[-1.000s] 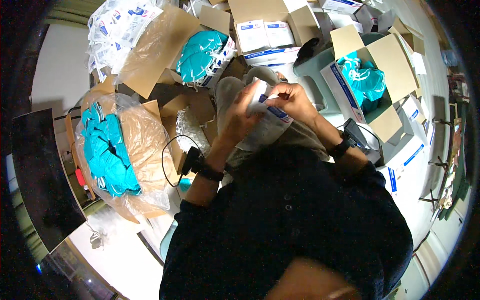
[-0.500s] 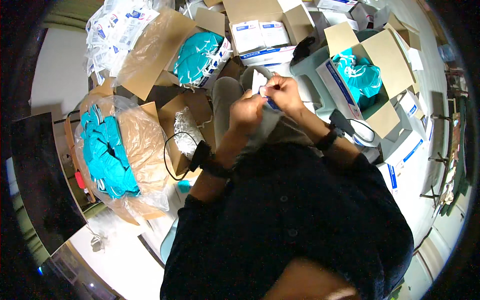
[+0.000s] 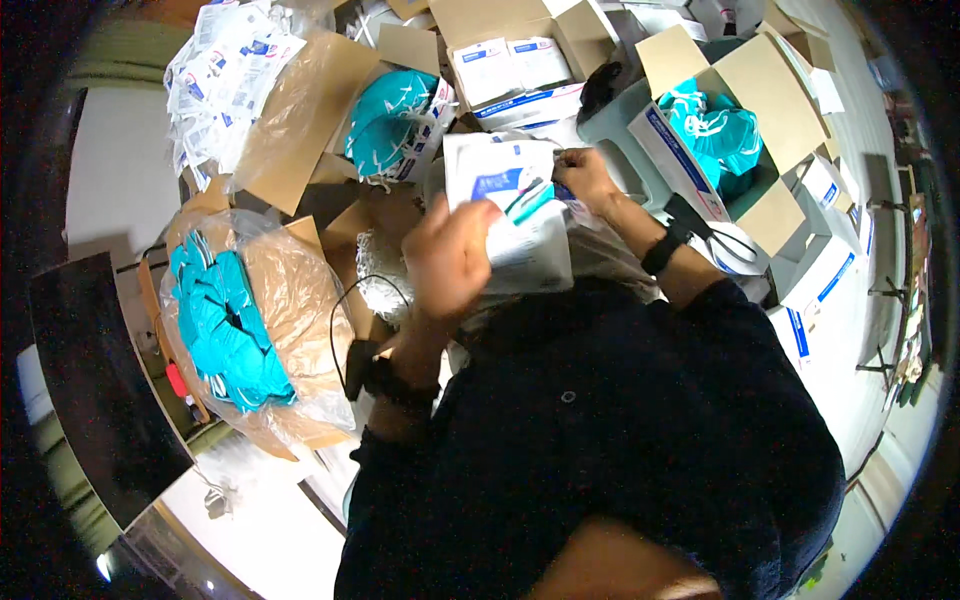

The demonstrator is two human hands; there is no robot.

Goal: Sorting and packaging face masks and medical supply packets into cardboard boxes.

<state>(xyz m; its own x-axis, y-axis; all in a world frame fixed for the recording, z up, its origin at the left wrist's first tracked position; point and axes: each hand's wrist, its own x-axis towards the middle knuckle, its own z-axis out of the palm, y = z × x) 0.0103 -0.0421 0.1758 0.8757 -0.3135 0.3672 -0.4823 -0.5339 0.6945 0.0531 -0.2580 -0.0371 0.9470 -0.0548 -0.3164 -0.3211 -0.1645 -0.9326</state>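
Note:
A white printed carton (image 3: pixel 525 255) with a blue panel and a teal picture stands out broad-faced over my lap. My left hand (image 3: pixel 447 262) is at its left side, smeared by motion, with the fingertips closed on the carton near the blue panel. At the upper right edge, my right hand (image 3: pixel 588 180) has its fingers bent and pressed together on the carton's rim. Both wrists wear dark bands with cables. Part of the carton's left edge is hidden behind my left hand.
Teal face masks fill an open box (image 3: pixel 643 125) on the right, another box (image 3: pixel 437 130) ahead and a plastic-lined carton (image 3: pixel 290 300) on the left. White cartons stand in a brown box (image 3: pixel 500 22). A pile of white packets (image 3: pixel 225 90) lies far left.
The carton has turned from narrow and folded-looking to broad-faced. My left hand has moved left and nearer to me; my right hand has shifted slightly right.

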